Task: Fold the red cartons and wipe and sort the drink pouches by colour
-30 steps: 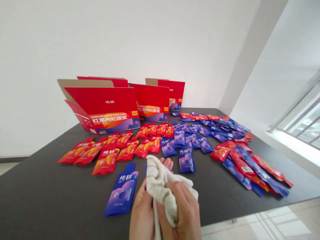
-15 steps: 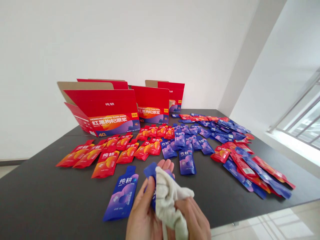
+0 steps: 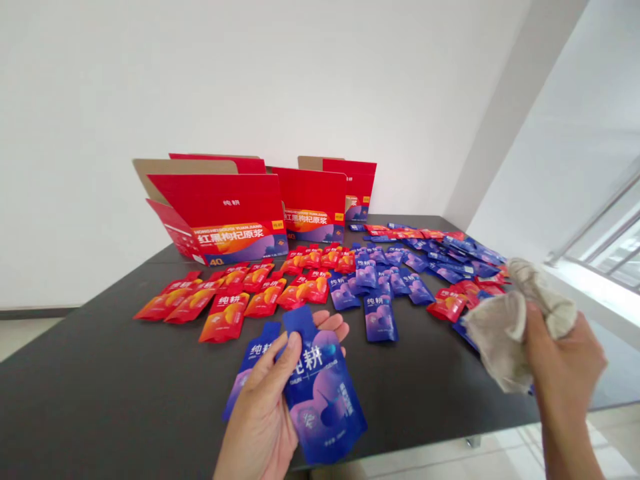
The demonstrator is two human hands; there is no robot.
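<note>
My left hand (image 3: 270, 393) grips a blue pouch (image 3: 325, 400), thumb across its front near the neck and fingers behind it. The pouch's printed face is turned toward me. Behind this hand another blue pouch (image 3: 247, 370) lies flat on the table, partly covered by my fingers. Off to the right, my right hand (image 3: 565, 360) is closed on a crumpled whitish cloth (image 3: 505, 333), held above the table's right side and over some pouches there. The right hand is slightly blurred.
Open red cartons (image 3: 220, 213) stand at the back of the dark table (image 3: 125, 387). Red pouches (image 3: 225, 317) lie in rows before them, with blue pouches (image 3: 380, 319) right of these. Mixed red and blue pouches (image 3: 450, 257) are heaped at the right, near a window (image 3: 615, 247).
The cloth has come off the pouch, and my right hand has carried it far to the right. My left hand still holds the pouch, now uncovered and shifted slightly left.
</note>
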